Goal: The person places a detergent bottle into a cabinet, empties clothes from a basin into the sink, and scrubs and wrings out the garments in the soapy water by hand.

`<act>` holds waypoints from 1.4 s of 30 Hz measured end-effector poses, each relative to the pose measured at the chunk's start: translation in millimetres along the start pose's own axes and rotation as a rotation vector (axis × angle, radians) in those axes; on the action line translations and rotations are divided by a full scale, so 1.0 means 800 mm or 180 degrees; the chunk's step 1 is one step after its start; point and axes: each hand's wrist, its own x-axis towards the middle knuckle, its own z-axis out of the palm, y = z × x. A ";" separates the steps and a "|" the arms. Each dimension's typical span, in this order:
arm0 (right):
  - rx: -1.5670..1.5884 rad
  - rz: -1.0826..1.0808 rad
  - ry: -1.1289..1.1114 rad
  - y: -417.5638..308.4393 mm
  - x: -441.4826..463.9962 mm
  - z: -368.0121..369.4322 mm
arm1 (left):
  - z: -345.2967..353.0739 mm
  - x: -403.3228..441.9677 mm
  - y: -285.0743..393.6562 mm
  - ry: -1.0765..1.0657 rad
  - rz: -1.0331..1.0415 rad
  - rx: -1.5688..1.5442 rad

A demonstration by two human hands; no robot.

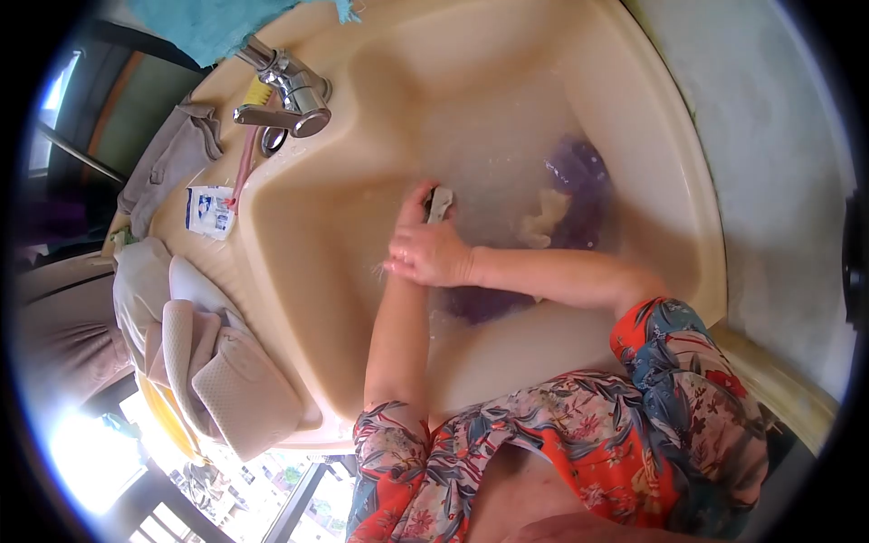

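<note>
Over the beige basin (pixel 339 299), both of my hands come together just above cloudy water. My left hand (pixel 413 210) is closed around a small wet whitish and dark cloth (pixel 441 204), whose kind I cannot make out. Lying across the left hand and wrist, my right hand (pixel 433 253) has its fingers curled, pressed against the lower end of the cloth. Its palm side is hidden. Purple fabric (pixel 579 172) floats or lies in the water to the right, with a pale cream cloth (pixel 544 218) beside it. More purple fabric (pixel 484 305) shows beneath the right forearm.
A chrome mixer tap (pixel 294 98) stands at the basin's upper left. On the ledge are a pink-handled brush (pixel 248 149), a white and blue packet (pixel 210 213) and a grey cloth (pixel 172 158). Folded light fabrics (pixel 244 389) hang over the left edge. A turquoise cloth (pixel 208 23) hangs above.
</note>
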 end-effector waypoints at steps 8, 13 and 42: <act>-0.1407 0.1468 -0.0899 0.183 0.038 -0.075 | 0.117 0.030 -0.026 0.2129 0.1186 0.0280; -0.1030 0.2179 0.0211 0.188 0.037 -0.113 | 0.084 -0.014 0.000 0.2392 0.0641 0.0968; -0.1755 0.0926 -0.2218 0.097 0.048 -0.084 | 0.175 -0.061 0.000 0.2557 0.0226 0.3429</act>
